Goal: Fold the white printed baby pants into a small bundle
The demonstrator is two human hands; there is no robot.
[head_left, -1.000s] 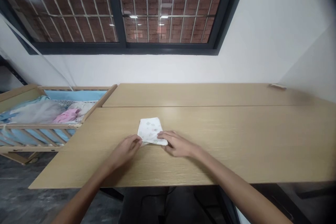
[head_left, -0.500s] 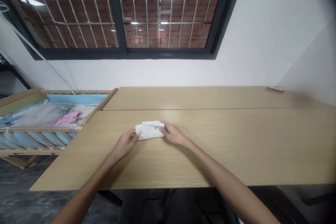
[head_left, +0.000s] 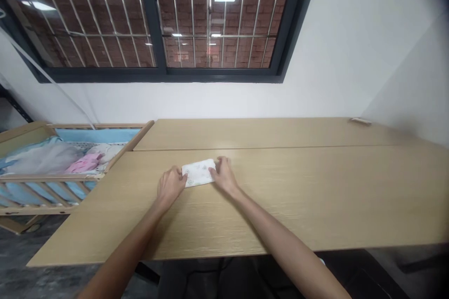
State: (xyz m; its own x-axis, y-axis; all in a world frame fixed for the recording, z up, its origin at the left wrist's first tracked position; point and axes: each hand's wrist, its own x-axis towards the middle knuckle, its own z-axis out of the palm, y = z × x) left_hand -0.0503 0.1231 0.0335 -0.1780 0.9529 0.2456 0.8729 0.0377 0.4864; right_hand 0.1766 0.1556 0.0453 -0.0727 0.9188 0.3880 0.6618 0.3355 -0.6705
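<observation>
A small white folded cloth [head_left: 198, 173] with faint printed figures is held at the wooden table, roughly rectangular and slightly tilted. My left hand [head_left: 170, 184] pinches its left end, thumb on the near face and the other fingers curled behind. At the right end, my right hand [head_left: 223, 176] grips it between thumb and fingers. The cloth's far side is hidden, and whether it rests on the tabletop I cannot tell.
The light wooden table [head_left: 298, 196] spreads wide, with a seam across its back part. A wooden crib [head_left: 52, 178] with blue lining and bedding adjoins it on the left. A small flat object [head_left: 360, 121] lies at the back right. A barred window [head_left: 161, 74] is ahead.
The cloth's top fold, loose and raised before, now lies flat, so one smooth printed face shows. My right hand has shifted slightly left. The view has moved a little.
</observation>
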